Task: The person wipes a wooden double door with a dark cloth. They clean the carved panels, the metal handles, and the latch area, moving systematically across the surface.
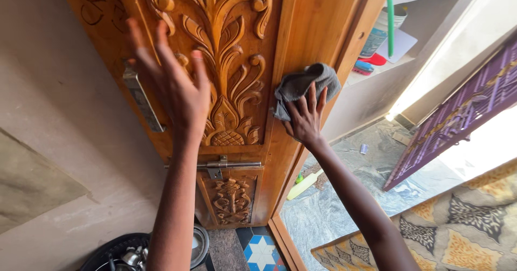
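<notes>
Pressing a grey cloth [307,83] against a carved wooden door [231,77] with the right hand [305,117]; bracing with the left hand [175,85], fingers spread wide, beside the metal handle [141,97].

Below you, the stone floor [344,206] carries a yellow-green bottle [304,185] at six o'clock from the door, and a patterned mat [458,228] at four o'clock.
</notes>
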